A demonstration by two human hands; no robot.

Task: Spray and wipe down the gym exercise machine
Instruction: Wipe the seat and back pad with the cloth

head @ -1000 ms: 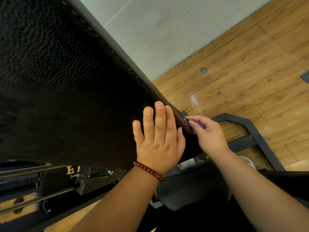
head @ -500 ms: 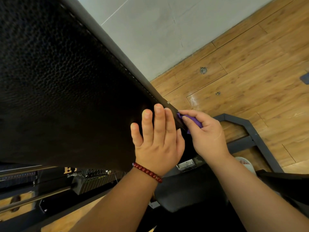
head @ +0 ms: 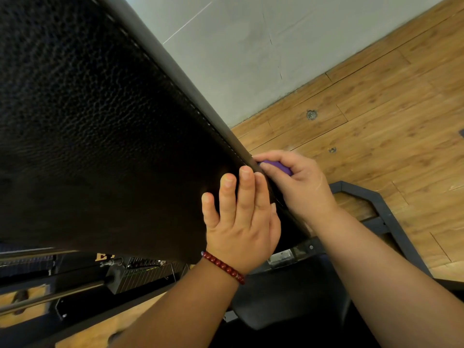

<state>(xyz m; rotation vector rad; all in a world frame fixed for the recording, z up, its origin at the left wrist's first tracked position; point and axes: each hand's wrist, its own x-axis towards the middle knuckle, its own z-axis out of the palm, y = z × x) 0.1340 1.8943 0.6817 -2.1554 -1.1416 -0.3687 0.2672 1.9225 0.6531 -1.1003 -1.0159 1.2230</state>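
Black pebbled leather with a stitched edge, the machine pad [head: 105, 136] fills the upper left of the frame. My left hand [head: 241, 222] lies flat on it, fingers straight and together. My right hand [head: 298, 187] pinches a purple cloth [head: 278, 167] against its edge at centre right.

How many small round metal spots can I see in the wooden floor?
2 metal spots: one close to the grey wall, one nearer the right hand. The black pad may hide others.

Wood-plank floor [head: 376, 109] meeting a grey wall [head: 251, 46] bears the exercise machine's dark metal base frame [head: 391, 217]; two small round fittings [head: 311, 114] sit set into the planks.
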